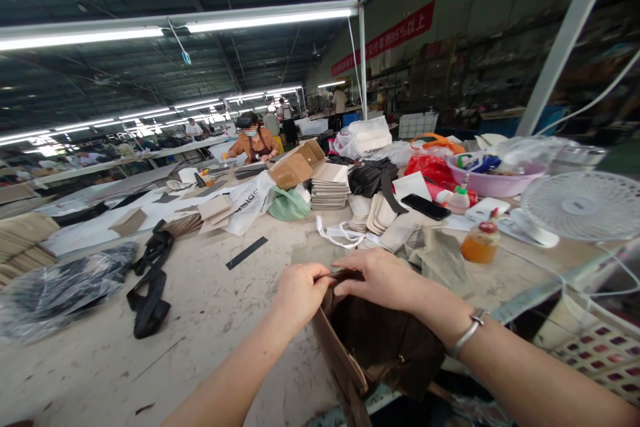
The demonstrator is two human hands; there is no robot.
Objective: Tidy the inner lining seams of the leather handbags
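A brown bag (385,340) with its mouth facing me lies at the front edge of the worktable (220,354). My left hand (300,290) pinches the bag's far rim between thumb and fingers. Just right of it, my right hand (377,280) grips the same rim, fingers bent over the edge and a metal bangle on the wrist. The two hands almost touch. Inside the bag the dark lining shows; its lower part drops out of sight below the table edge. A black strip (247,252) lies on the table beyond my left hand.
On the left are black straps (150,290) and a plastic-wrapped bundle (70,290). Stacked panels (330,186), a cardboard box (295,166) and a phone (425,207) lie ahead. A glue bottle (481,244), a fan (580,206) and a pink basin (495,179) stand right. A co-worker (255,140) sits across.
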